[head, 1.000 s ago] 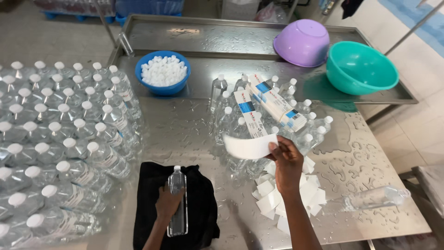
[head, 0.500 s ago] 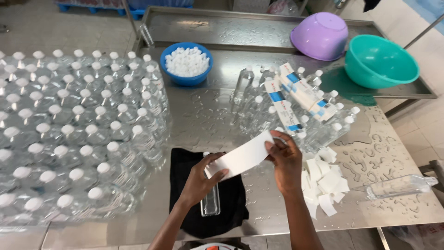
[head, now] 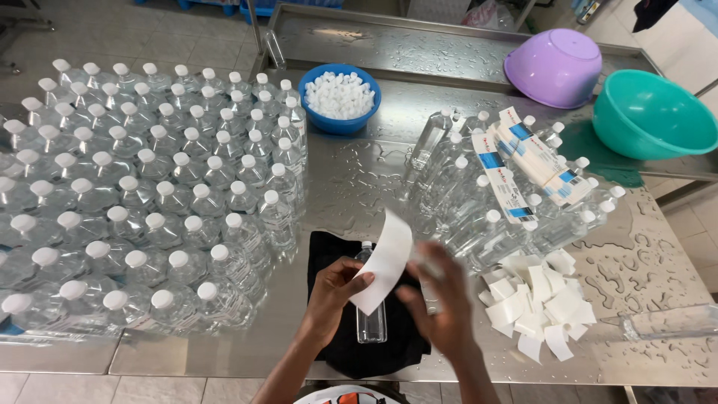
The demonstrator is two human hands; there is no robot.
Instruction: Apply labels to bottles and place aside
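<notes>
The left hand (head: 329, 295) pinches a white paper label (head: 383, 262) by its lower edge, thumb on top. The right hand (head: 441, 307) is blurry, so I cannot tell if its grip is spread or closed; it is just beside the label. Under both hands a clear plastic bottle with no cap (head: 370, 314) lies on a black cloth (head: 329, 254) on the wet shiny metal tabletop (head: 351, 168).

The label could go on crooked or wrinkled, because the bottle is round and can roll on the cloth. Water drops on the tabletop could wet the label so it does not stick well. The open bottle could pick up dirt while it lies flat.

A round blue bowl (head: 310, 101) holds many small white caps (head: 340, 96). A purple bowl (head: 557, 67) sits upside down, and a teal bowl (head: 651, 112) looks empty. Many capped clear bottles (head: 149, 194) stand close together on the left. More bottles (head: 471, 187) stand on the right with label strips (head: 523, 161) lying on top. A pile of white paper scraps (head: 535, 303) lies near the right hand.
</notes>
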